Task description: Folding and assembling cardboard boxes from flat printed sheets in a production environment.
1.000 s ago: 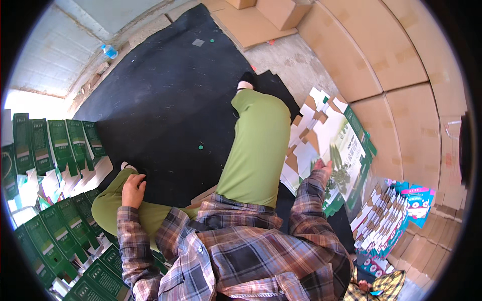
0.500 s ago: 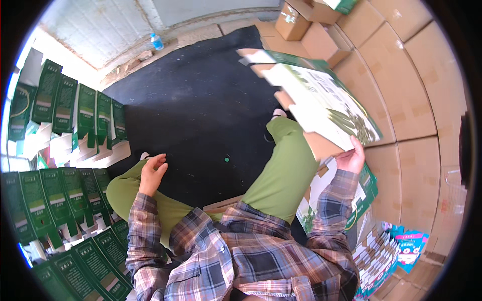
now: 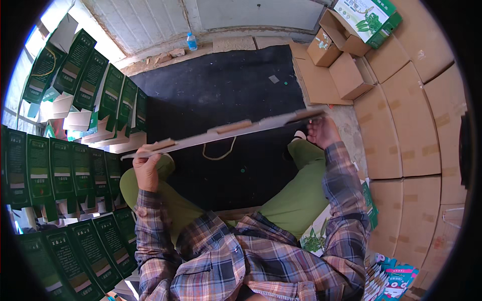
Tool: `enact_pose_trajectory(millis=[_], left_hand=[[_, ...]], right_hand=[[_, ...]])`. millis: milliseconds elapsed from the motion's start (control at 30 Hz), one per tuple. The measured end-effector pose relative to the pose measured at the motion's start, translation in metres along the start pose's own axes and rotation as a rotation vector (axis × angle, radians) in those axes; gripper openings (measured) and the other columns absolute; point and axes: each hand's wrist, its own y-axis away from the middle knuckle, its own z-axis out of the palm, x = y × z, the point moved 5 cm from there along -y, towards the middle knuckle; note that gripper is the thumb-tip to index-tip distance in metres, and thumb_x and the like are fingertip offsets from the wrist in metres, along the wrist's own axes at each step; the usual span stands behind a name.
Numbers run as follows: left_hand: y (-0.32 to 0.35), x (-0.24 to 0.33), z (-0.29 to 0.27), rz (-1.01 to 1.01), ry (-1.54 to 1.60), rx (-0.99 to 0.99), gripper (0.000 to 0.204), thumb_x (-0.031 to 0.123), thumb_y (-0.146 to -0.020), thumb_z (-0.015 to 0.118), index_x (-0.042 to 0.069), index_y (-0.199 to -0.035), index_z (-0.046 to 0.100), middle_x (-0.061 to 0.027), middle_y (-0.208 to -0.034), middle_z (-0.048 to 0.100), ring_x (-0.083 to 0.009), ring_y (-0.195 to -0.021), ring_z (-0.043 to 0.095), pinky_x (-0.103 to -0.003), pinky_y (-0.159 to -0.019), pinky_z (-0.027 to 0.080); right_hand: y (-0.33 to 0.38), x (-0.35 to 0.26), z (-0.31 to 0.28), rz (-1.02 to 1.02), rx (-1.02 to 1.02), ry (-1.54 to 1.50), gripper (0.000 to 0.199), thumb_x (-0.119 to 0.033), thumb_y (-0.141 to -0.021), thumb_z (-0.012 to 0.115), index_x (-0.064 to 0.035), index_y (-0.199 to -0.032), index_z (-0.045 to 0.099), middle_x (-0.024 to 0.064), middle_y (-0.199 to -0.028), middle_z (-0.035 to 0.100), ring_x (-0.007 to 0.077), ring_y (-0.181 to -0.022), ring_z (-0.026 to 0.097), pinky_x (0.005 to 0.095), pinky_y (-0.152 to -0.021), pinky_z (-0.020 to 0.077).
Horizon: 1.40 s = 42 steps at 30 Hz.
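A flat unfolded cardboard carton blank (image 3: 226, 131) is held edge-on across my lap, so only its thin edge and brown tabs show. My left hand (image 3: 146, 168) grips its left end near my left knee. My right hand (image 3: 321, 131) grips its right end above my outstretched right leg. A thin cord loop (image 3: 219, 151) hangs under the blank over the black mat (image 3: 216, 90). I sit on the mat in green trousers and a plaid shirt.
Rows of folded green cartons (image 3: 75, 165) stand along my left. Brown cardboard boxes (image 3: 346, 70) and flat brown sheets (image 3: 411, 130) lie on the right. A plastic water bottle (image 3: 191, 41) stands by the far wall. More printed blanks (image 3: 321, 236) lie by my right hip.
My right hand lifted a carton blank from the pile on the right and swung it over my lap; my left hand left my knee and took its left end. The view tilted toward the wall.
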Motion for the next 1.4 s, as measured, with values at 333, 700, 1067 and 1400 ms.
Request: enact_pose_trajectory(millis=[333,700,1067,1400], left_hand=[[0.006,-0.026,0.016,-0.259,-0.132,0.038,0.027,0.012,-0.081,0.071,0.003,-0.105,0.062,-0.0016,-0.1,0.065,-0.0102,-0.09,0.059,-0.027,-0.084,0.045],[0.019,-0.013,0.019,-0.12,-0.081,-0.022,0.028,0.009,-0.083,0.066,0.002,-0.109,0.06,-0.0019,-0.111,0.059,-0.0114,-0.101,0.054,-0.028,-0.089,0.041],[0.016,-0.006,0.021,-0.131,0.024,0.035,0.039,0.005,-0.083,0.063,0.0,-0.12,0.056,-0.0052,-0.13,0.049,-0.0147,-0.11,0.052,-0.03,-0.097,0.038],[0.01,-0.046,0.012,-0.17,-0.461,0.16,0.04,0.014,-0.085,0.063,-0.001,-0.121,0.054,-0.0108,-0.108,0.058,-0.0193,-0.101,0.054,-0.03,-0.084,0.044]], right_hand=[[-0.018,-0.001,0.054,-0.652,0.395,0.723,0.098,-0.032,-0.071,0.078,0.0052,-0.14,0.02,0.0281,-0.135,0.034,0.0337,-0.127,0.035,0.04,-0.105,0.0299],[-0.015,-0.009,0.076,-0.758,0.623,0.818,0.1,-0.013,-0.066,0.072,0.0095,-0.14,0.01,0.0287,-0.13,0.034,0.0372,-0.122,0.037,0.04,-0.105,0.0307],[0.019,-0.01,0.117,-0.71,-0.049,0.424,0.078,0.003,-0.066,0.044,-0.0039,-0.142,0.029,0.0124,-0.131,0.045,0.0191,-0.117,0.049,0.0293,-0.101,0.0362],[0.0,0.006,0.109,-0.444,-0.183,0.215,0.072,0.013,-0.068,0.039,-0.0036,-0.139,0.035,0.0115,-0.131,0.049,0.0196,-0.119,0.049,0.0313,-0.1,0.0382]])
